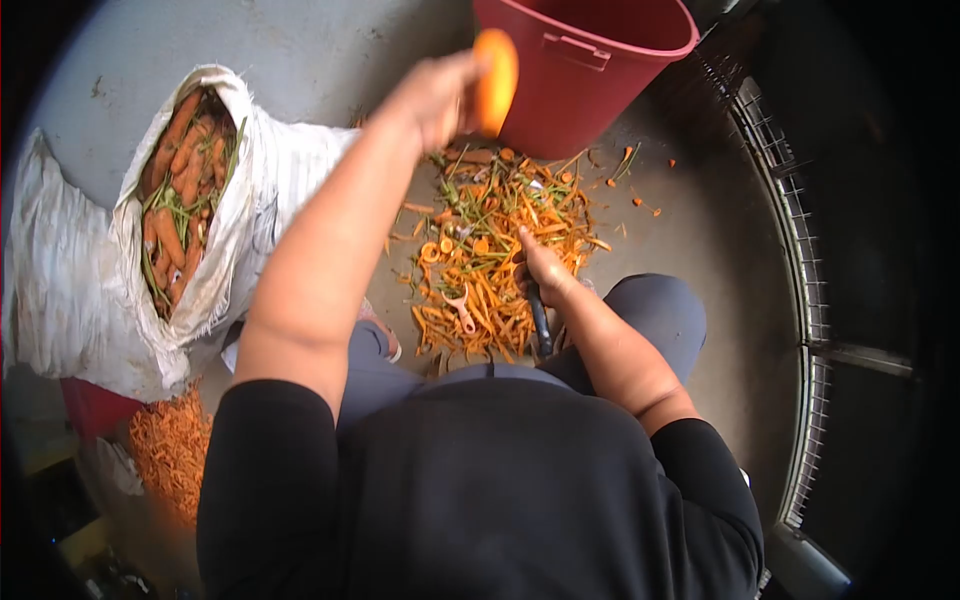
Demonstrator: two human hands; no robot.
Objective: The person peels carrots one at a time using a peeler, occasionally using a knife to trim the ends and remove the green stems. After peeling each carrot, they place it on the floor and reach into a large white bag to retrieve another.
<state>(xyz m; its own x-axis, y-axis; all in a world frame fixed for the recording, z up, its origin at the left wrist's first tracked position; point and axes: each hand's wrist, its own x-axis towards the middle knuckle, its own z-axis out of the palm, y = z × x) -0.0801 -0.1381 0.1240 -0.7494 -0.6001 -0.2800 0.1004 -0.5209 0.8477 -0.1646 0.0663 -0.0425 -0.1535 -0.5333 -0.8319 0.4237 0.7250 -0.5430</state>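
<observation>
My left hand [440,100] is raised beside the red bin and closed around a bright orange peeled carrot [495,82], slightly blurred by motion. The carrot overlaps the wall of the red bin [580,85] in this view. Lower down, over the heap of peelings [490,285], my right hand [546,272] grips a black-handled tool [541,325]; its working end is hidden. A pale pink Y-shaped peeler [461,309] lies on the peelings between my legs.
At the left, an open white sack [285,165] holds unpeeled carrots [185,185] with green stems. Orange scraps [172,450] are piled behind it, near a red container [100,408]. A metal grille [815,430] runs along the right. Small carrot bits [645,206] dot the floor.
</observation>
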